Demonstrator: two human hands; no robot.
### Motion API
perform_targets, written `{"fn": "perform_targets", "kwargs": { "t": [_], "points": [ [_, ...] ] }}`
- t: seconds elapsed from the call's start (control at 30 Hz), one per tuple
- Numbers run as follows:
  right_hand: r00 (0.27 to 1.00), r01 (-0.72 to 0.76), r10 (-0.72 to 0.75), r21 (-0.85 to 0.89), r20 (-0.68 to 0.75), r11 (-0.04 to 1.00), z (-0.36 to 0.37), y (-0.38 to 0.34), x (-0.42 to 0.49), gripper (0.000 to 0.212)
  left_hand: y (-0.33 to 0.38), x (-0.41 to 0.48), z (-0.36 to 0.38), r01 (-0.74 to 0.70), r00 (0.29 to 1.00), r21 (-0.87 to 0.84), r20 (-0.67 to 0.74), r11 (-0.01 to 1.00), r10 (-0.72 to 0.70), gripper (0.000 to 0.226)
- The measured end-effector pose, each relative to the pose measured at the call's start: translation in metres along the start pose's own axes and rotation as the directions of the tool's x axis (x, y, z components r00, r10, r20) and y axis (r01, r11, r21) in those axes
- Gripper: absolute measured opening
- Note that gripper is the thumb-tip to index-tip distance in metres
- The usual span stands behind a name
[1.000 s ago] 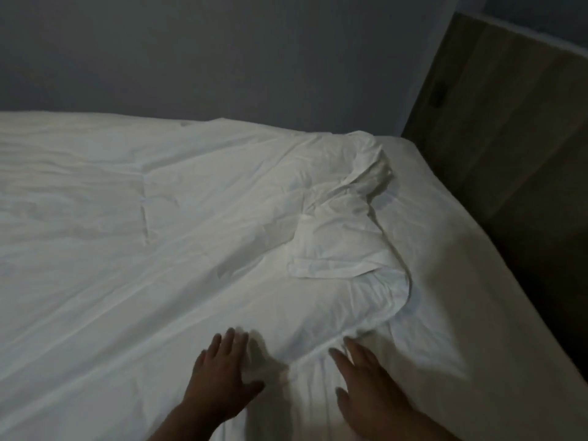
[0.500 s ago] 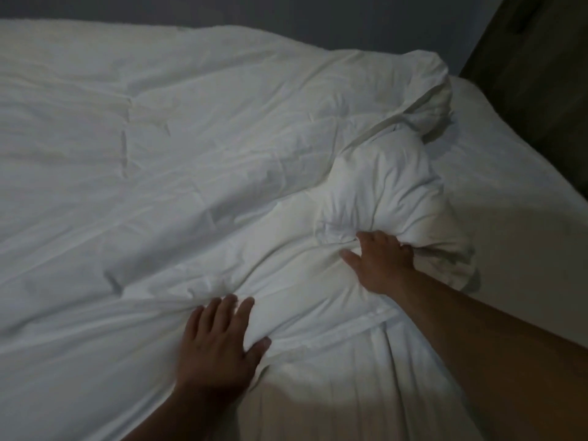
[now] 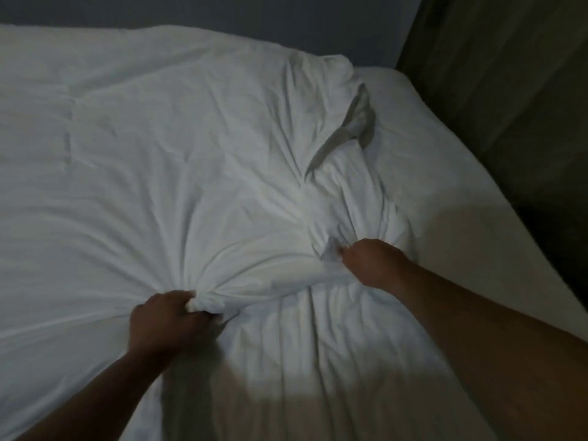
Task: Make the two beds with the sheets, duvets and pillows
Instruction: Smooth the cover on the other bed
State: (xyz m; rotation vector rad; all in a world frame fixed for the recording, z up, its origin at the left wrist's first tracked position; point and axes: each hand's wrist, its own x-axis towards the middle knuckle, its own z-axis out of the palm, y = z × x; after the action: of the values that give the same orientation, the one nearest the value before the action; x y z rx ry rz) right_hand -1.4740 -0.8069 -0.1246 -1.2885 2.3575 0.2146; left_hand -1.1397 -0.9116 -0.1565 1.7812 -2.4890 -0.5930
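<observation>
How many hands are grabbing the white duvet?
2. The left hand grips a bunch of the duvet at lower centre; the right hand grips its crumpled fold further right.

free: sheet right of duvet | obstacle: wooden panel beyond

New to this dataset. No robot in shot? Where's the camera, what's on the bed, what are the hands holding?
No robot: a person works with bare hands. The one camera sits on the person's head, looking forward and down, so both arms enter from the bottom edge. A rumpled white duvet lies on the bed over a white sheet, bare at the right. The left hand grips a gathered bunch of duvet; the right hand grips a fold of its crumpled end. A dark panel stands at the right. Lighting is dim.
</observation>
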Motion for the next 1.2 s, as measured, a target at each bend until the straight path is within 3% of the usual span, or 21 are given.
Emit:
{"fn": "perform_targets", "kwargs": {
  "t": [0.1,0.2,0.27,0.33,0.4,0.43,0.47,0.5,0.53,0.57,0.6,0.63,0.7,0.77,0.8,0.87,0.9,0.97,1.07,1.13,1.2],
  "points": [
    [0.992,-0.101,0.102,-0.023,0.070,0.995,0.006,0.078,-0.077,0.041,0.011,-0.036,-0.014,0.107,0.990,-0.216,0.111,0.971,-0.085,0.064],
    [0.970,-0.198,0.193,0.023,0.146,0.980,0.009,0.149,-0.156,0.030,0.021,-0.067,-0.031,0.134,0.979,-0.339,0.193,0.931,-0.070,0.057],
    [0.956,-0.244,0.236,0.021,0.175,0.970,0.006,0.172,-0.193,0.026,0.027,-0.089,-0.046,0.069,0.980,-0.366,0.200,0.928,0.006,0.038],
    [0.954,-0.256,0.231,0.120,0.193,0.959,0.010,0.187,-0.208,0.018,0.024,-0.104,-0.065,-0.036,0.968,-0.404,0.214,0.914,0.133,0.035],
    [0.939,-0.323,0.289,0.188,0.185,0.928,0.017,0.216,-0.209,0.034,0.023,-0.113,-0.087,0.089,0.946,-0.500,0.313,0.862,0.084,0.035],
    [0.903,-0.414,0.370,0.211,0.217,0.885,0.022,0.221,-0.215,0.047,0.020,-0.113,-0.091,0.123,0.931,-0.524,0.355,0.843,0.085,0.024],
    [0.860,-0.508,0.427,0.402,0.279,0.762,0.023,0.214,-0.223,0.051,0.020,-0.111,-0.090,0.128,0.918,-0.503,0.386,0.855,0.089,0.020],
    [0.863,-0.501,0.435,0.555,0.257,0.665,0.024,0.208,-0.229,0.043,0.021,-0.108,-0.086,0.126,0.912,-0.455,0.403,0.882,0.078,0.019],
    [0.802,-0.517,0.553,0.724,0.225,0.456,0.027,0.206,-0.231,0.034,0.026,-0.107,-0.079,0.147,0.902,-0.415,0.428,0.898,0.050,0.012],
    [0.737,-0.560,0.647,0.714,0.199,0.419,0.026,0.198,-0.234,0.031,0.031,-0.108,-0.068,0.182,0.891,-0.386,0.455,0.904,0.015,0.015],
    [0.706,-0.544,0.703,0.704,0.089,0.457,0.026,0.192,-0.231,0.034,0.036,-0.112,-0.056,0.182,0.892,-0.355,0.451,0.917,-0.003,0.028],
    [0.644,-0.549,0.765,0.690,-0.010,0.471,0.025,0.183,-0.233,0.042,0.037,-0.117,-0.043,0.138,0.913,-0.306,0.408,0.942,-0.002,0.040],
    [0.501,-0.523,0.862,0.765,-0.081,0.376,0.025,0.159,-0.231,0.053,0.040,-0.136,-0.028,-0.067,0.966,-0.163,0.236,0.984,0.105,0.058],
    [0.559,-0.389,0.760,0.706,-0.330,0.592,0.033,0.121,-0.240,0.062,0.033,-0.157,-0.015,-0.337,0.936,-0.073,0.085,0.939,0.343,0.076],
    [0.670,-0.298,0.603,0.588,-0.432,0.752,0.040,0.104,-0.244,0.065,0.029,-0.166,-0.010,-0.432,0.900,-0.038,0.038,0.901,0.433,0.086],
    [0.908,-0.038,0.186,0.369,-0.375,0.929,0.053,0.079,-0.243,0.071,0.021,-0.171,-0.005,-0.508,0.861,0.030,0.018,0.861,0.508,0.101],
    [0.954,0.033,0.061,0.306,-0.293,0.952,0.056,0.071,-0.240,0.077,0.019,-0.168,-0.002,-0.504,0.864,0.070,0.035,0.861,0.503,0.104],
    [0.983,0.090,-0.049,0.225,-0.179,0.970,0.060,0.059,-0.230,0.090,0.020,-0.156,0.001,-0.461,0.887,0.131,0.102,0.878,0.451,0.096],
    [0.986,0.152,-0.148,0.051,-0.072,0.987,0.074,0.047,-0.211,0.098,0.030,-0.141,0.003,-0.311,0.935,-0.026,0.175,0.950,0.310,0.045],
    [0.985,0.172,-0.173,-0.125,0.008,0.977,0.086,0.042,-0.194,0.089,0.035,-0.139,0.006,-0.233,0.948,-0.099,0.197,0.967,0.249,0.024],
    [0.982,0.187,-0.186,-0.217,0.023,0.958,0.093,0.033,-0.179,0.070,0.035,-0.138,0.009,-0.218,0.951,-0.068,0.207,0.974,0.228,0.022]
  ]
}}
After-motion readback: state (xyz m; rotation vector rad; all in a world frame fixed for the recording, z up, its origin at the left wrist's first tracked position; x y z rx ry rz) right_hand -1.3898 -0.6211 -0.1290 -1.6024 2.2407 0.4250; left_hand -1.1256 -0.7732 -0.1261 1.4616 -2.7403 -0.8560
